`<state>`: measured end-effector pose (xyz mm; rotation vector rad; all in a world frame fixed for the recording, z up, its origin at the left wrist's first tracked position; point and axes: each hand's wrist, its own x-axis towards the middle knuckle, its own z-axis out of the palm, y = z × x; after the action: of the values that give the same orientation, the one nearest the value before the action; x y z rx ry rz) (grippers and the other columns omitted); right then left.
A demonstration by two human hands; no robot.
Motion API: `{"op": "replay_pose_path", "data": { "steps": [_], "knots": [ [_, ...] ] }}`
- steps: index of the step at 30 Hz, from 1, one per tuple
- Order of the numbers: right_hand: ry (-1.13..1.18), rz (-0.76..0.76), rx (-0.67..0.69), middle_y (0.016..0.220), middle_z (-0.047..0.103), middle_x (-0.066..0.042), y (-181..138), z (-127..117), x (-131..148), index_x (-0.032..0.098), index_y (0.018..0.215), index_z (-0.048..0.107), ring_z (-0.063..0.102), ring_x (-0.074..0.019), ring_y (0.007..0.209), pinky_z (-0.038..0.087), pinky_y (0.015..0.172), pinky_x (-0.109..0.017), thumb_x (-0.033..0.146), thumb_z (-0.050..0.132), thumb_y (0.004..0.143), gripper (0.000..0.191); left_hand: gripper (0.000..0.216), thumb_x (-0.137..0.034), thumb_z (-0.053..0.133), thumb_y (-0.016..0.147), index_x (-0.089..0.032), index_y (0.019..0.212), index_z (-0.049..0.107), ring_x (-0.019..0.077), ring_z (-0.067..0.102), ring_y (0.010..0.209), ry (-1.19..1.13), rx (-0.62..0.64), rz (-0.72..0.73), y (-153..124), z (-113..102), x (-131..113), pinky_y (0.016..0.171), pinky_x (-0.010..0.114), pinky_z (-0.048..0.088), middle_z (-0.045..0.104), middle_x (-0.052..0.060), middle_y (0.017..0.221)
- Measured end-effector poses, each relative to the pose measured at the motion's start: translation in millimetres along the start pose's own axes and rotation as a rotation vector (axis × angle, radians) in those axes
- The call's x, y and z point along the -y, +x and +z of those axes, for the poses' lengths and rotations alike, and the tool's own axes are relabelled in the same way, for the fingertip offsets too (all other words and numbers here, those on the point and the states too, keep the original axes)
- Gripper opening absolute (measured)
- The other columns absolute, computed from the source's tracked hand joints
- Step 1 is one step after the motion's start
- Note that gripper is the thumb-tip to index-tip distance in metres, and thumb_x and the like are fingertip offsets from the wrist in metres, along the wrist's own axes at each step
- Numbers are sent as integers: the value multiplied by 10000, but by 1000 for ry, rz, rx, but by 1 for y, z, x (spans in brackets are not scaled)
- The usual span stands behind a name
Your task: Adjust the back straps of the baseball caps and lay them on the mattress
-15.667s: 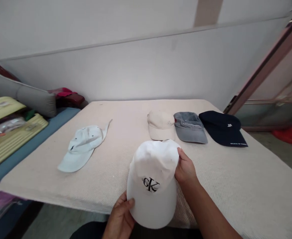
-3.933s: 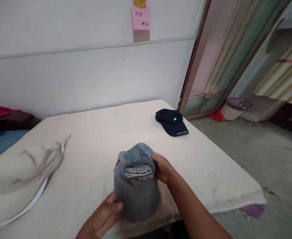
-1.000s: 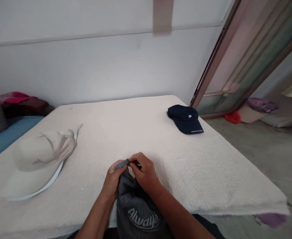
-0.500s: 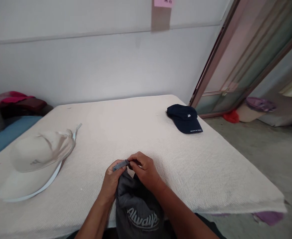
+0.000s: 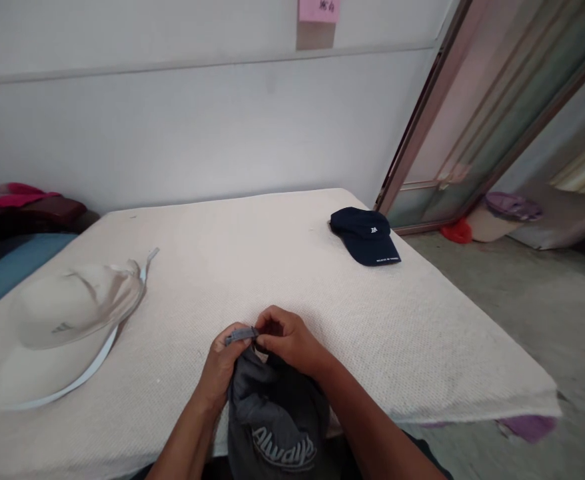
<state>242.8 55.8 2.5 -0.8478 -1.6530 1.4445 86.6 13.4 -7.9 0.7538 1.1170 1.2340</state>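
Observation:
A grey cap (image 5: 275, 420) with pale "Always" lettering lies at the near edge of the cream-covered bed (image 5: 252, 267), its back turned away from me. My left hand (image 5: 222, 367) pinches the end of the cap's grey back strap (image 5: 240, 335). My right hand (image 5: 287, 343) is closed on the strap fastening right beside it, fingertips meeting my left hand's. Both forearms reach in from the bottom of the view.
A stack of pale caps (image 5: 67, 327), beige on top with a white brim under it, lies at the left. A navy cap (image 5: 367, 235) rests near the bed's far right corner. Pillows and red cloth (image 5: 27, 203) sit at the far left. Bare floor and a sliding door (image 5: 472, 120) are on the right.
Both hands stay pinched on the strap and have shifted slightly toward me with the cap. The view has tilted up a little, showing more of the pink note on the wall.

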Motion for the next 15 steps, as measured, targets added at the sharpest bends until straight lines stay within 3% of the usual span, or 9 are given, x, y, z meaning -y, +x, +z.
{"op": "replay_pose_path", "data": {
  "steps": [8, 15],
  "knots": [
    [201, 70, -34, 646, 581, 28, 3, 4, 1, 180, 768, 566, 550, -106, 605, 454, 583, -242, 109, 560, 704, 95, 78, -227, 667, 700, -169, 678, 620, 103, 479, 550, -2, -9, 22, 1, 3, -2, 531, 198, 382, 555, -32, 602],
    [36, 0, 3, 699, 592, 14, 2, 3, -1, 190, 818, 589, 549, -110, 644, 454, 591, -234, 113, 552, 726, 126, 97, -236, 696, 671, -175, 716, 636, 108, 511, 549, -5, -34, -2, 0, 0, -2, 538, 207, 404, 582, -31, 615]
  ]
}}
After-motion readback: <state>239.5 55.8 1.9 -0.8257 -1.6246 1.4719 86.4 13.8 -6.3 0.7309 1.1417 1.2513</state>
